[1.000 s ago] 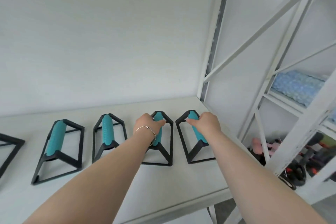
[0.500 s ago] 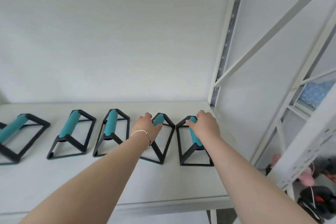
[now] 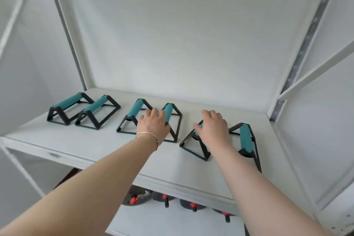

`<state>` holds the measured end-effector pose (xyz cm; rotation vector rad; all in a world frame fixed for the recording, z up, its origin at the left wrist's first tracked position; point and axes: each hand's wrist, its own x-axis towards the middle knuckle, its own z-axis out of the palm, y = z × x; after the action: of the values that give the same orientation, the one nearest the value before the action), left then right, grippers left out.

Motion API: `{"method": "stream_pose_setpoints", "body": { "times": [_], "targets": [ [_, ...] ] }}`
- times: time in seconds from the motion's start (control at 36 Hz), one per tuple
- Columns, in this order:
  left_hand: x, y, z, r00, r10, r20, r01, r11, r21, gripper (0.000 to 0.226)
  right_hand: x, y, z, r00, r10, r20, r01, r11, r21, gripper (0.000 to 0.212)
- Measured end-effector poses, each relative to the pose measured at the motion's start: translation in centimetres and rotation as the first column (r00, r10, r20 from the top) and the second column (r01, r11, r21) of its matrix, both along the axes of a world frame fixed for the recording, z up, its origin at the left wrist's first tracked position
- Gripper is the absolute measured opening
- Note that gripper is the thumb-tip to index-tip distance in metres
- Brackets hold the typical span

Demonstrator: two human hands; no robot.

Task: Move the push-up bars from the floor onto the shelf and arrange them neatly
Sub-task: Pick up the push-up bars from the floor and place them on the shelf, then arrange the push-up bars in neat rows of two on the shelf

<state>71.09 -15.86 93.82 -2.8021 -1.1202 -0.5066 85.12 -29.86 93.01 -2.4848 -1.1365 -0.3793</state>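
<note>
Six push-up bars with black frames and teal grips stand in a row on the white shelf (image 3: 107, 151). The two at the left (image 3: 67, 108) (image 3: 97, 111) sit close together. My left hand (image 3: 153, 125) lies palm down between the third bar (image 3: 134, 114) and the fourth bar (image 3: 169, 115), fingers apart and touching the fourth bar's grip. My right hand (image 3: 212, 127) is laid over the grip of the fifth bar (image 3: 193, 144), which stands turned at an angle. The sixth bar (image 3: 246, 140) is just right of that hand.
White uprights and diagonal braces frame the shelf at the left (image 3: 63, 25) and right (image 3: 306, 40). The back wall is close behind the bars. On the level below lie dark weights with red parts (image 3: 164, 200).
The view has pulled back and swung left, so all six bars show. My right hand was on the rightmost bar; now one bar stands to its right. My left hand has loosened from its grip.
</note>
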Motion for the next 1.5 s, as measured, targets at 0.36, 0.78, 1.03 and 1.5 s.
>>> {"method": "stream_pose_setpoints", "body": {
  "times": [0.36,0.78,1.03,1.5],
  "targets": [
    [-11.4,11.6,-1.6,0.987,0.160,0.012,-0.160,0.987,-0.034,0.046,-9.3,12.0,-0.4,0.989,0.144,0.012,-0.145,0.989,0.031,0.050],
    [-24.0,32.5,-2.7,0.993,0.114,0.015,-0.113,0.992,-0.060,0.042,-22.5,33.5,-0.3,0.988,0.108,-0.112,-0.104,0.994,0.042,0.049],
    [-24.0,41.4,-3.6,0.994,0.104,0.021,-0.100,0.985,-0.138,0.041,-25.6,41.2,-2.2,0.901,-0.028,-0.433,0.060,0.996,0.059,0.052],
    [-18.5,47.8,-4.0,0.991,0.082,0.103,-0.040,0.933,-0.357,0.041,-19.1,49.0,-2.0,0.712,-0.118,-0.692,0.179,0.984,0.017,0.063]
  ]
}}
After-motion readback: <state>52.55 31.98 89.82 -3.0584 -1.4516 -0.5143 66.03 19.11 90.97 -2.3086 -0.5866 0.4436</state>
